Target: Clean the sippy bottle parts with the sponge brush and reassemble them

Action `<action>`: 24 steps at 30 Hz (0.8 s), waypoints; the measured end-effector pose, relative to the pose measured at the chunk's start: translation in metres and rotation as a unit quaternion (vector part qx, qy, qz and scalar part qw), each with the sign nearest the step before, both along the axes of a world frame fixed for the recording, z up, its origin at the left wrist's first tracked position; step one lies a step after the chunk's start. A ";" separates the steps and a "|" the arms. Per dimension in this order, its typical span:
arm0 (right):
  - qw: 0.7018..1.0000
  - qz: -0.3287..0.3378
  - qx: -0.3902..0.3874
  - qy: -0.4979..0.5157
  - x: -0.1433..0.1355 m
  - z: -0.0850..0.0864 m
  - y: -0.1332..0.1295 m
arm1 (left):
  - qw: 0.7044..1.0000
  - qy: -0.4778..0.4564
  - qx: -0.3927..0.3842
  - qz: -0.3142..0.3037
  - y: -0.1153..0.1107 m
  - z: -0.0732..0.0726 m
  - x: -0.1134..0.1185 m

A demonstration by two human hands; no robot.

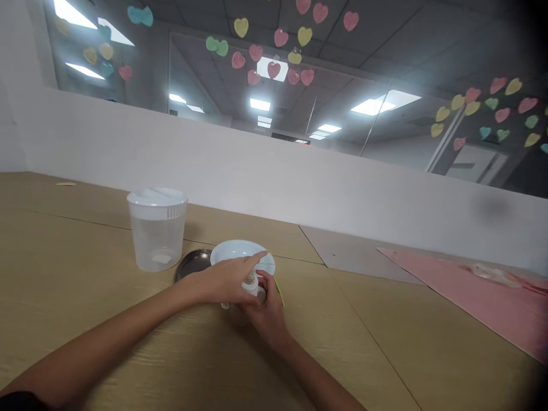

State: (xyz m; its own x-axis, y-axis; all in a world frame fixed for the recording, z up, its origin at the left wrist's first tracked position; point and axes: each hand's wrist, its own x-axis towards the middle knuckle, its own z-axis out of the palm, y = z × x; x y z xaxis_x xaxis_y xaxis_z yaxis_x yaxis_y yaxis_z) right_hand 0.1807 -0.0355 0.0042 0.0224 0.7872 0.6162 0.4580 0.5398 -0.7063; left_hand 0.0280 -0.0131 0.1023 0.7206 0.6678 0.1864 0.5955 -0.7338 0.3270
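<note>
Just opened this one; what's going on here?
A person's left hand and right hand are together around a small white-and-clear item, largely hidden by the fingers, so I can't tell what it is. Just beyond them are a white bowl and a dark metal dish. A clear tub stands farther left.

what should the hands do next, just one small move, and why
Perhaps ease the left hand back a little while the right hand steadies the white thing: both hands close around it and hide most of it, so its shape can't be made out. It is also right by the bowl, so a slow move seems wiser.
</note>
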 end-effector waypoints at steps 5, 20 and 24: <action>1.000 0.005 -0.011 -0.004 0.001 0.003 -0.002 | 0.999 0.017 -0.046 0.007 -0.006 0.022 -0.023; 1.000 0.017 -0.021 -0.011 0.002 0.008 -0.002 | 0.993 -0.075 -0.089 0.032 0.006 0.017 -0.020; 0.999 0.026 -0.019 -0.021 0.003 0.009 -0.002 | 0.964 -0.175 -0.201 -0.001 0.006 0.015 -0.018</action>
State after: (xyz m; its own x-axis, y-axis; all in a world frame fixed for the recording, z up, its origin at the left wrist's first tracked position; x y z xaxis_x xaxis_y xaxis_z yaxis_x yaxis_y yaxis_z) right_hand 0.1832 -0.0376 0.0129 -0.0441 0.8099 0.5848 0.4596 0.5363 -0.7080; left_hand 0.0103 -0.0070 0.1171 0.6618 0.7358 0.1438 0.3968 -0.5065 0.7655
